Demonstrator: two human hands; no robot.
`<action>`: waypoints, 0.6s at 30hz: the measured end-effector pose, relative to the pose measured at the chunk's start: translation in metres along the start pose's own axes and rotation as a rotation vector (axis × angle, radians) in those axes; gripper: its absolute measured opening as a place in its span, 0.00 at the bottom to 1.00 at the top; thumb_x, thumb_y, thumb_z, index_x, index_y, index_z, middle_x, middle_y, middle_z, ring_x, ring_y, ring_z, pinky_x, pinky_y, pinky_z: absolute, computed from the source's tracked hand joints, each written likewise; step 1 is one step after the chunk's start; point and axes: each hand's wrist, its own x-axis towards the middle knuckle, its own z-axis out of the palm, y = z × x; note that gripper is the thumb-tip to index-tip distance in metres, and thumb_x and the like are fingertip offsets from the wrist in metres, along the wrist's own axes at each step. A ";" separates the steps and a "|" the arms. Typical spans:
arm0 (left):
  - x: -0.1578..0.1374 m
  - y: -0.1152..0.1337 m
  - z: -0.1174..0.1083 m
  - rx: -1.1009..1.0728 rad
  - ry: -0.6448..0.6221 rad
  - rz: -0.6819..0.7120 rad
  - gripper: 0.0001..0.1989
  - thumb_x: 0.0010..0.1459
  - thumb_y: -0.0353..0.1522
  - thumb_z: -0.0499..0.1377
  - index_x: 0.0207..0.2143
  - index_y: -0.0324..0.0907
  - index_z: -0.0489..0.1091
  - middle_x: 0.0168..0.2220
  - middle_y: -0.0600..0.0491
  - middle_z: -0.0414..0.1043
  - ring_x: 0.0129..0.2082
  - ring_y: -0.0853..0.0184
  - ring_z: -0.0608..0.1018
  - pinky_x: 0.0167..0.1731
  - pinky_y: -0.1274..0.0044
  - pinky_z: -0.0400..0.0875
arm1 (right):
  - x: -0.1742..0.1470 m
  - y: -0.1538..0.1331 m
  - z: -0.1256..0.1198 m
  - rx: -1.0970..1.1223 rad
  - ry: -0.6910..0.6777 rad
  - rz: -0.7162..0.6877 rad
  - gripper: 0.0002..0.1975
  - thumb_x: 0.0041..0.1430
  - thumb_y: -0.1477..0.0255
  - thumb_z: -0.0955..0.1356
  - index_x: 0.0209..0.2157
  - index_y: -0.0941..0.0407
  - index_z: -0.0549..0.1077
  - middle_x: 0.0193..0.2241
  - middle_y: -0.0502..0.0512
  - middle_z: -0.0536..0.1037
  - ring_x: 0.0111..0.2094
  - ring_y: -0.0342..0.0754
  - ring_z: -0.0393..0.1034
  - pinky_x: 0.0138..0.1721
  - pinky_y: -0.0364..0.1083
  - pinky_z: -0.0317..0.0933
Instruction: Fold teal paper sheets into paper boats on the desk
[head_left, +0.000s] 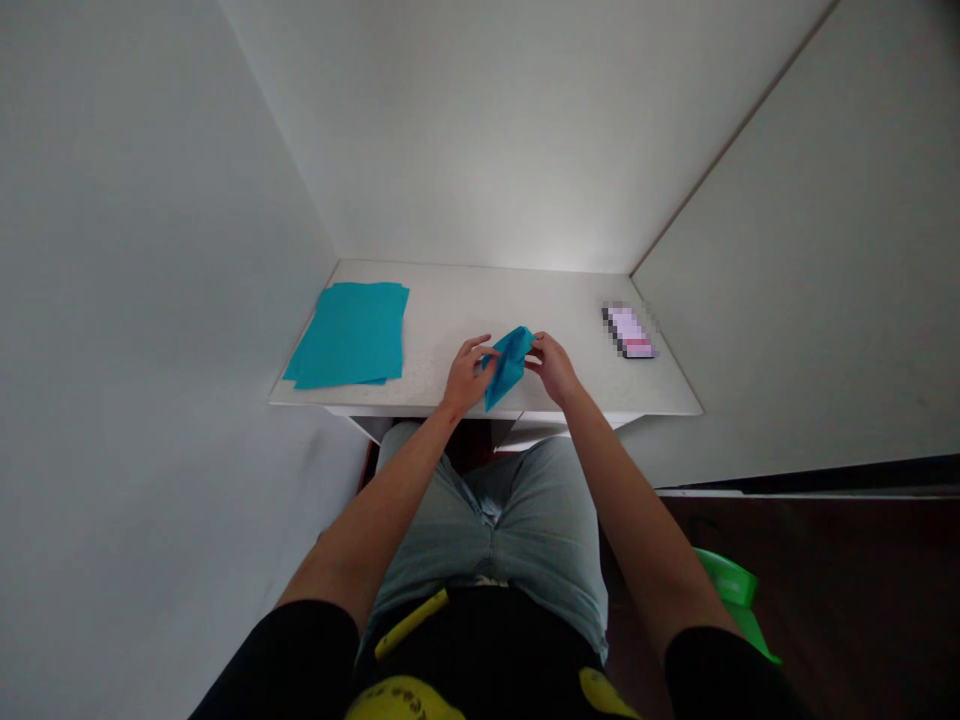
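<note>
A folded piece of blue paper (510,366), pointed at its lower end, is held above the front part of the white table between both hands. My left hand (469,374) grips its left side, with thumb and a finger against the paper and the other fingers stretched out. At the upper right corner of the paper, my right hand (553,366) pinches the edge between thumb and fingers. The inner folds are too small to make out.
Several sheets of blue paper (352,335) lie stacked on the left of the white table (450,295). On the right lies a phone (628,332), its screen blurred. Walls enclose the table at the back and sides. A green plastic object (727,580) stands at lower right.
</note>
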 end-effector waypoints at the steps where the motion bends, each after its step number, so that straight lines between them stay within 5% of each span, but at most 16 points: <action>1: 0.000 0.001 0.000 0.009 -0.024 0.019 0.08 0.66 0.31 0.64 0.48 0.45 0.78 0.62 0.44 0.74 0.60 0.57 0.78 0.54 0.66 0.79 | 0.001 -0.003 -0.002 -0.033 -0.001 -0.006 0.14 0.52 0.58 0.71 0.33 0.50 0.67 0.32 0.46 0.75 0.40 0.47 0.73 0.41 0.45 0.70; 4: -0.001 0.005 -0.001 0.018 -0.061 0.052 0.22 0.63 0.36 0.70 0.58 0.45 0.74 0.59 0.45 0.77 0.59 0.56 0.79 0.60 0.63 0.75 | 0.003 -0.015 -0.006 -0.164 -0.014 -0.026 0.16 0.54 0.55 0.71 0.32 0.50 0.66 0.33 0.47 0.76 0.41 0.50 0.75 0.40 0.47 0.71; 8: -0.003 0.008 0.000 0.050 -0.032 -0.019 0.30 0.59 0.42 0.73 0.60 0.44 0.72 0.55 0.45 0.79 0.53 0.57 0.82 0.54 0.66 0.77 | 0.004 -0.025 -0.008 -0.360 -0.038 -0.094 0.16 0.58 0.53 0.68 0.32 0.51 0.65 0.34 0.49 0.78 0.41 0.50 0.76 0.38 0.48 0.71; 14: -0.003 0.005 0.002 0.128 0.080 -0.039 0.13 0.66 0.35 0.66 0.52 0.45 0.77 0.50 0.48 0.82 0.48 0.60 0.83 0.51 0.68 0.79 | -0.014 -0.025 0.005 -0.719 0.002 -0.314 0.17 0.64 0.52 0.67 0.34 0.51 0.71 0.33 0.51 0.78 0.35 0.49 0.74 0.36 0.47 0.67; 18: -0.003 0.001 0.003 0.090 0.087 -0.011 0.12 0.69 0.33 0.62 0.52 0.44 0.78 0.50 0.47 0.83 0.48 0.61 0.84 0.48 0.70 0.81 | -0.041 -0.019 0.027 -0.986 -0.040 -0.348 0.14 0.68 0.56 0.69 0.35 0.52 0.75 0.30 0.50 0.81 0.31 0.48 0.74 0.36 0.47 0.65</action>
